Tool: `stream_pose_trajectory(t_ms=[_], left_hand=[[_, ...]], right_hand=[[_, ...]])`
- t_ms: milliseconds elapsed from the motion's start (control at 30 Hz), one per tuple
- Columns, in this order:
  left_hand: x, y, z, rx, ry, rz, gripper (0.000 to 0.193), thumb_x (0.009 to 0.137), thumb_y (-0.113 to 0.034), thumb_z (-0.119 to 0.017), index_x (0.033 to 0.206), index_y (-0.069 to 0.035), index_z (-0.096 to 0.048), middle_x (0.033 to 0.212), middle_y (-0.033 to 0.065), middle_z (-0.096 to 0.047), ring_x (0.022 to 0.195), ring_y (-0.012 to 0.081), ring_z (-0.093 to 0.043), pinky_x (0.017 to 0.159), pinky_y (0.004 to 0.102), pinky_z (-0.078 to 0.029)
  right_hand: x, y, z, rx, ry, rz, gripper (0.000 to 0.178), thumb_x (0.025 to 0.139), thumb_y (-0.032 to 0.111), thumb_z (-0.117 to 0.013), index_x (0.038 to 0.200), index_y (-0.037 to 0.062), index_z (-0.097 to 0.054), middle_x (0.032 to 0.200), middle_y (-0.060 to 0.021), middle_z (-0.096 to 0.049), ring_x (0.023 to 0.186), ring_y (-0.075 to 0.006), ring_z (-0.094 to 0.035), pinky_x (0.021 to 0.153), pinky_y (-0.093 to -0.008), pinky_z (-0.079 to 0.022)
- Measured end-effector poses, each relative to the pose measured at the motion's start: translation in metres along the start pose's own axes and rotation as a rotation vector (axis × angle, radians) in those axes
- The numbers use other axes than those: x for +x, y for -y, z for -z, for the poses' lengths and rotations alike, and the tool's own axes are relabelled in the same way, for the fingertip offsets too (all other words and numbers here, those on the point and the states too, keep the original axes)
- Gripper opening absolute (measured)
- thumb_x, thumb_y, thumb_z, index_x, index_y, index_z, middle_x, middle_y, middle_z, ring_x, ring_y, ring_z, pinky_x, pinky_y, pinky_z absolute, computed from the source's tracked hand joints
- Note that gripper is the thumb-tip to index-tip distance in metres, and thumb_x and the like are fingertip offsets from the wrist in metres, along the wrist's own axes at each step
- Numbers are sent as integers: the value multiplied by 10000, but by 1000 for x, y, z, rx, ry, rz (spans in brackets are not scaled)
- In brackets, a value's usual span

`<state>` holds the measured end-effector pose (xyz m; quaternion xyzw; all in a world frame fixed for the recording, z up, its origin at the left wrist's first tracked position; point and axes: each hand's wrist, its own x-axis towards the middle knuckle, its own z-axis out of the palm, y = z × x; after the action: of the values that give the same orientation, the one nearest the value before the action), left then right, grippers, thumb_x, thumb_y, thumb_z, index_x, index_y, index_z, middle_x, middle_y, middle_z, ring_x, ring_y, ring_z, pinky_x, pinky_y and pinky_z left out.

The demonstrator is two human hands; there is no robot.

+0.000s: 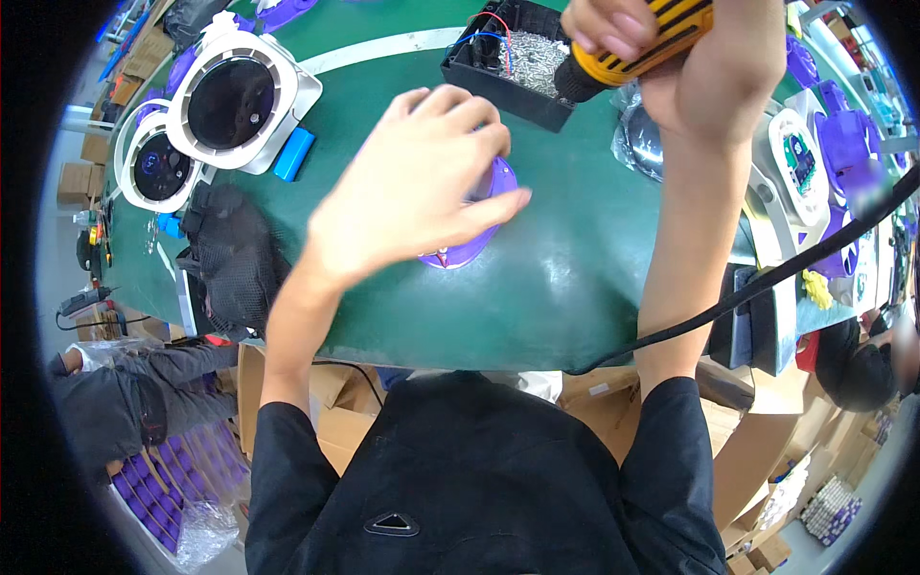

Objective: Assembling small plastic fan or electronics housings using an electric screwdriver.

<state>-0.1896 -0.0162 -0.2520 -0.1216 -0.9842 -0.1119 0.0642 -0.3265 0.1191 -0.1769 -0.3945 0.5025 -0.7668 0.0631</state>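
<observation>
Left hand (431,172), half-spread, is covering the purple part (506,176) nearside of the screw box (519,103), grip unclear; right hand (690,101) is clenching the yellow driver (661,43) at the box's right edge; a driver knock could be spilling screws (532,62).

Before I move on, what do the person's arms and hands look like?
The left hand and right hand are bare: no gloves, no watch visible. Black sleeves end near the elbows. A black cable crosses in front of the right forearm.
</observation>
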Motion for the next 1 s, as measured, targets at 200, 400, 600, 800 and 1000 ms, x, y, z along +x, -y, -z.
stream_pose_trajectory(t_ms=[200,400,600,800,1000], left_hand=[[7,-17,-29,175,-184,109,160,812,-176,-697,853,-22,-697,897,120,-634,990,319,-624,979,510,-468],[21,-18,-23,255,1,61,123,781,-105,-663,865,-15,-667,885,144,-639,950,314,-613,825,446,-484],[29,-16,-30,372,40,-53,97,816,-158,-613,806,-62,-625,870,118,-613,973,304,-597,838,416,-478],[38,-18,-26,699,292,1,100,795,-144,-647,836,-98,-725,911,69,-617,1021,255,-560,809,363,-444],[44,7,-36,726,505,149,186,802,-152,-677,937,-37,-730,1022,121,-652,1111,296,-565,914,438,-453]], right_hand=[[2,6,2,6,103,-57,387,957,421,-706,874,70,-565,450,3,-478,327,-90,-433,355,-244,-403],[3,11,10,197,21,-166,322,996,340,-668,915,49,-556,463,-14,-462,342,-106,-424,366,-265,-374],[5,-2,25,225,113,80,275,928,315,-757,849,61,-687,519,-4,-568,448,-94,-563,434,-245,-426],[1,3,33,209,104,-1,282,982,305,-686,996,32,-618,518,-37,-512,408,-124,-482,416,-289,-399],[5,-2,31,354,142,-46,299,913,300,-777,871,47,-623,583,23,-546,468,-60,-519,435,-244,-402]])
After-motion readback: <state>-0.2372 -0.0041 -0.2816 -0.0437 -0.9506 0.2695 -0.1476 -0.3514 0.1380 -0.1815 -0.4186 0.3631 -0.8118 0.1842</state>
